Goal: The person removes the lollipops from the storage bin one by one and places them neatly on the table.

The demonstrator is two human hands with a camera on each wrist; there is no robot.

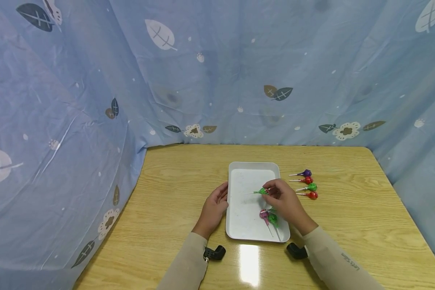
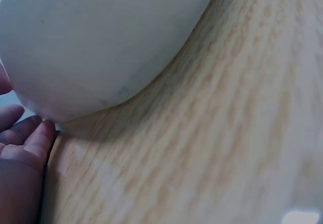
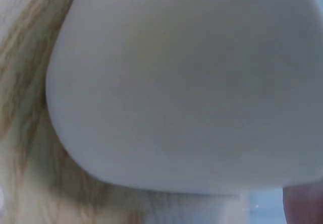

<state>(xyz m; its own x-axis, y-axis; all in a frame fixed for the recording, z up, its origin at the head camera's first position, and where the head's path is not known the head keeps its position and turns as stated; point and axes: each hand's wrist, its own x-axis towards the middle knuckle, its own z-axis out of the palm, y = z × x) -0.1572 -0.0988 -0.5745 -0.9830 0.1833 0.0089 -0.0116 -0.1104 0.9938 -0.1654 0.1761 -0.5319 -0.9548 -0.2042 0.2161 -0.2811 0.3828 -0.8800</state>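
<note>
Over the white tray [image 1: 244, 229], my right hand [image 1: 284, 201] pinches a green-wrapped lollipop [image 1: 262, 191] by its head, the white stick pointing left. Against the tray's left side rests my left hand [image 1: 214, 209], its fingers along the outer wall; in the left wrist view, its fingertips [image 2: 43, 130] touch the tray's wall [image 2: 111, 37]. Inside the tray's lower right lie a pink lollipop [image 1: 264, 214] and a green lollipop [image 1: 273, 219], with another green one partly hidden by my right hand. The right wrist view shows mostly the tray's outer wall [image 3: 176, 93].
Right of the tray, a column of lollipops lies on the wooden table [image 1: 181, 173]: a purple one [image 1: 306, 173], a red one [image 1: 308, 180], a green one [image 1: 312, 187] and another red one [image 1: 313, 195]. A blue patterned curtain [image 1: 217, 72] hangs behind and at the sides.
</note>
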